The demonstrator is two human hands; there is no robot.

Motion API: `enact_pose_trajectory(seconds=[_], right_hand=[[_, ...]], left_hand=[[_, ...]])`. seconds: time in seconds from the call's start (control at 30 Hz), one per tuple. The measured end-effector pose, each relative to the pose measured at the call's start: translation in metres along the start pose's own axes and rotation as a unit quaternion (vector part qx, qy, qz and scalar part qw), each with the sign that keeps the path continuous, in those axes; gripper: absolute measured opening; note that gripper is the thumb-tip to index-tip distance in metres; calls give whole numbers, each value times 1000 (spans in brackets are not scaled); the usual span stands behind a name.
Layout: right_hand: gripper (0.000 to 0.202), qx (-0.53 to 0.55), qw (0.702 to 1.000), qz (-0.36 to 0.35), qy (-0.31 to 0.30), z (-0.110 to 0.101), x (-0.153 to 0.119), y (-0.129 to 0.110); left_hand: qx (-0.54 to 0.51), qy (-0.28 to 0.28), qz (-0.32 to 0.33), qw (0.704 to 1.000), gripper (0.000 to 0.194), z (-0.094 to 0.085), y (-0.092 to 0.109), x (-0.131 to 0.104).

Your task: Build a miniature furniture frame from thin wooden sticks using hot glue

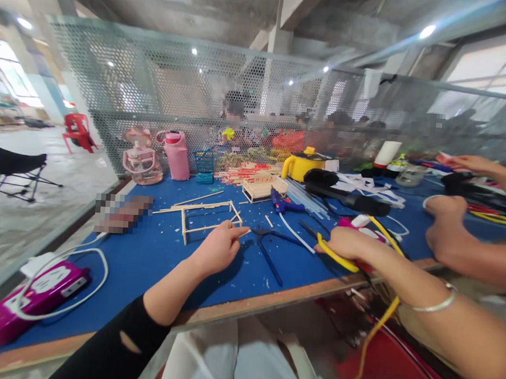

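My left hand (221, 247), in a black sleeve, hovers over the front of the blue table. Its index finger is stretched out and the other fingers are curled, with nothing seen in them. The fingertip is close to the head of dark-blue-handled pliers (269, 262); I cannot tell if it touches. Just behind the hand stands a small frame of thin wooden sticks (184, 225). My right hand (341, 243), with a bracelet on the wrist, is closed round yellow-handled pliers (337, 256) with dark tips. A blue glue gun (284, 203) lies between and behind my hands.
A slatted wooden piece (259, 190), clear glue sticks (308, 198) and red-and-wood sticks (249, 173) lie farther back. A yellow pot (303, 167) and pink bottle (177, 156) stand by the mesh screen. A purple power strip (45, 294) is front left. A co-worker's hands (446, 221) are at right.
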State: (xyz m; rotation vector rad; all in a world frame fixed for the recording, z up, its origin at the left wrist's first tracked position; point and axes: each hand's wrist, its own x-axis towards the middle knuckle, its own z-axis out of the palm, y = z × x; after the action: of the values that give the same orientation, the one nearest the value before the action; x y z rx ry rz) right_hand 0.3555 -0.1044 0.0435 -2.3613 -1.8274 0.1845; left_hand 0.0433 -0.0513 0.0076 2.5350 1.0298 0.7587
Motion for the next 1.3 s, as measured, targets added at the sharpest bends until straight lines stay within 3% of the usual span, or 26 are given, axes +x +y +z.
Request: enact_pose_trajectory(seconds=[0.1, 0.17, 0.23, 0.4, 0.6, 0.83, 0.97, 1.1, 1.2, 1.3], right_hand=[[41, -48, 987, 63, -139, -8, 8, -19], [44, -69, 978, 79, -179, -11, 7, -29], [48, -82, 976, 81, -182, -11, 3, -34], [52, -88, 983, 64, -147, -3, -9, -28], [63, -127, 980, 86, -126, 5, 1, -5], [54, -202, 976, 46, -63, 4, 11, -15], [34, -201, 978, -45, -12, -6, 41, -26], [52, -187, 975, -115, 35, 7, 84, -33], [38, -168, 974, -146, 52, 19, 104, -32], [32, -146, 967, -186, 91, 16, 112, -29]], left_hand=[[36, -39, -17, 998, 40, 0, -6, 0], [54, -47, -48, 996, 36, -1, -11, 0], [68, -46, -77, 994, 30, -1, -15, 0], [91, -49, -108, 989, 21, 0, -18, 1], [107, -57, -112, 986, 23, 0, -14, 1], [113, -63, -104, 986, 23, 2, -10, 1], [117, -53, -108, 986, 22, 4, -8, 0], [115, -47, -106, 987, 26, 4, -6, -1], [102, -46, -105, 988, 30, 4, -5, -3], [95, -51, -107, 988, 30, 5, -7, -4]])
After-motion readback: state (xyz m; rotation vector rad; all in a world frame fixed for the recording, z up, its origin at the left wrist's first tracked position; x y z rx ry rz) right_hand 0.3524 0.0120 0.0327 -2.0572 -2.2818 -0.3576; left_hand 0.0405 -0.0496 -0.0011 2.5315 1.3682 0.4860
